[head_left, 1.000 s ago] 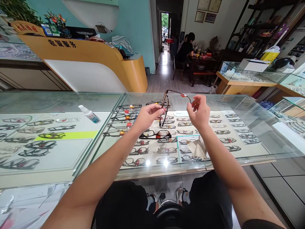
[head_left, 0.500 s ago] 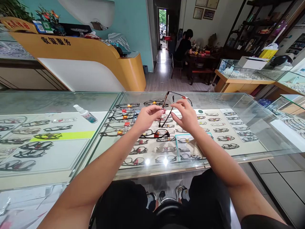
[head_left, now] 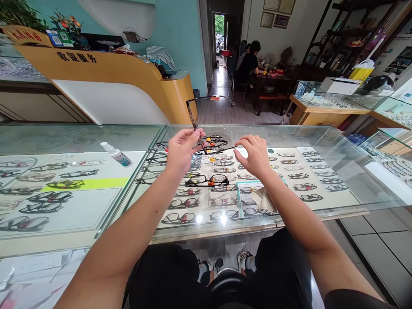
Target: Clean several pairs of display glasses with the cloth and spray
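Above the glass counter, my left hand (head_left: 183, 151) pinches a pair of dark-framed eyeglasses (head_left: 191, 112) by the frame front, which stands on edge. One temple, with an orange-red tag on it, stretches out at the top. The other temple runs toward my right hand (head_left: 254, 153), whose thumb and fingers close at its tip. Below them, a black pair of eyeglasses (head_left: 206, 182) lies on the glass top. More eyeglasses (head_left: 167, 156) lie in a group by my left hand, partly hidden by it. A beige cloth (head_left: 264, 201) sits below my right forearm.
A white spray bottle (head_left: 116, 154) lies on the counter at left. Rows of eyeglasses show under the glass counter top (head_left: 289, 141). A curved wooden cash desk (head_left: 128, 71) stands beyond. A person in black (head_left: 249, 64) sits at a far table.
The eyeglasses have turned and shifted left, with the frame front now standing on edge. My left hand has moved left, away from my right hand, which sits at a temple tip.
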Demonstrator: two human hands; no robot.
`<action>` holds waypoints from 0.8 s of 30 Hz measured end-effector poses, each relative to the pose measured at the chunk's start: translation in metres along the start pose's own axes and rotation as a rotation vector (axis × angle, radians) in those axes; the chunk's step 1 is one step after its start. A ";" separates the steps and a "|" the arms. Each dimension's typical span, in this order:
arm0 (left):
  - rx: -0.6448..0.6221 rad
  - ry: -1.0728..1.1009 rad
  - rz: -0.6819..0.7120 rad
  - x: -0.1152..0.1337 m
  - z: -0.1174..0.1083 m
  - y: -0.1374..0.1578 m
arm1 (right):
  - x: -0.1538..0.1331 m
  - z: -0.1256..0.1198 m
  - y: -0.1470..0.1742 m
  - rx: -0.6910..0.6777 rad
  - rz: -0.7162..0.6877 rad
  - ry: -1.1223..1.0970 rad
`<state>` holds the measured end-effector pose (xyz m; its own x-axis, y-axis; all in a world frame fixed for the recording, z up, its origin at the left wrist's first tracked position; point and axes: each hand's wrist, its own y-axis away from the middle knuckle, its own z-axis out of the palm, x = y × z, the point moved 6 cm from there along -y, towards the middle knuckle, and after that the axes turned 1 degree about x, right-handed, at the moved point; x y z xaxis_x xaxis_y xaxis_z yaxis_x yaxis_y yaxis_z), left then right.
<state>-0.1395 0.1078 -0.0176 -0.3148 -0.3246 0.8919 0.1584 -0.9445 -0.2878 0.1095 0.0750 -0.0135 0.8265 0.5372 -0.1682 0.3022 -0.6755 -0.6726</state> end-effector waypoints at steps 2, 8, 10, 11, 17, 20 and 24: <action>0.011 0.015 0.034 0.003 -0.001 0.000 | -0.003 -0.001 0.001 0.007 0.001 -0.003; -0.113 -0.106 0.083 -0.002 0.012 0.008 | -0.020 -0.008 0.004 0.031 -0.016 -0.171; -0.196 -0.160 0.117 -0.007 0.020 0.014 | -0.029 -0.006 0.005 0.006 -0.050 -0.278; -0.241 -0.186 0.131 -0.009 0.025 0.018 | -0.033 -0.004 0.006 -0.012 -0.067 -0.319; -0.445 -0.252 0.144 -0.015 0.048 0.045 | -0.046 0.013 0.012 -0.131 -0.049 -0.441; -0.467 -0.288 0.142 -0.009 0.051 0.055 | -0.047 0.014 0.014 -0.151 -0.040 -0.501; -0.303 -0.314 0.261 0.010 0.036 0.040 | -0.036 0.008 0.013 -0.101 0.000 -0.498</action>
<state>-0.1024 0.0686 -0.0081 0.0034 -0.5647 0.8253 -0.0990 -0.8214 -0.5617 0.0798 0.0513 -0.0223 0.5073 0.6961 -0.5081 0.3666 -0.7079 -0.6038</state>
